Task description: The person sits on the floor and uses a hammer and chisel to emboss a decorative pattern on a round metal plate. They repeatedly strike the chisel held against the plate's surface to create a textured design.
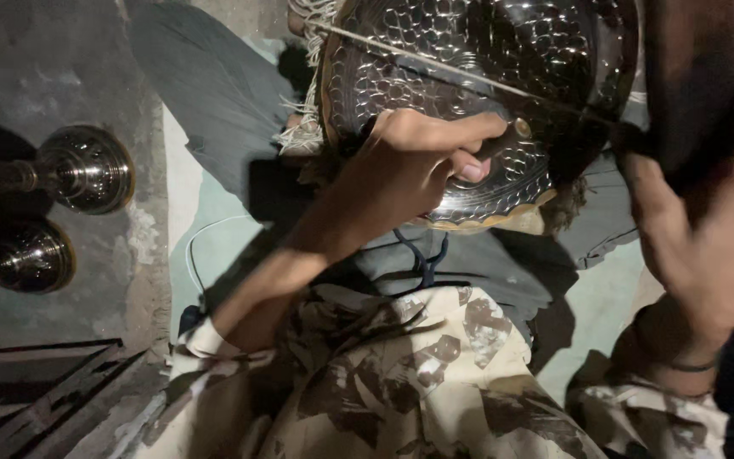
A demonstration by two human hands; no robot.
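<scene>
Metal catches most of the light: a round plate [469,93] of shiny hammered steel, its face dimpled all over like fish scales and its edge scalloped with a brassy tint, stands tilted on the person's lap, against grey cloth [214,93] with a frayed fringe. The left hand [409,166] is curled into a fist on the lower part of the plate, fingers pressed together around a short dark tool [503,140] whose tip touches the dimpled surface. A thin straight rod [435,59] crosses the plate from upper left to right. The right hand [707,229] is raised at the plate's right edge, blurred, with a thin dark band on the wrist; it seems to meet the rod's end, but I cannot tell whether its fingers are closed on anything. Lower down, the person's sleeves and shirt [401,382] are soft cream fabric with a brown leaf print. Well apart to the left, on a rough grey cement floor [36,68], lie two polished metal pieces [78,170] with rounded, bell-shaped ends, one just above the other.
</scene>
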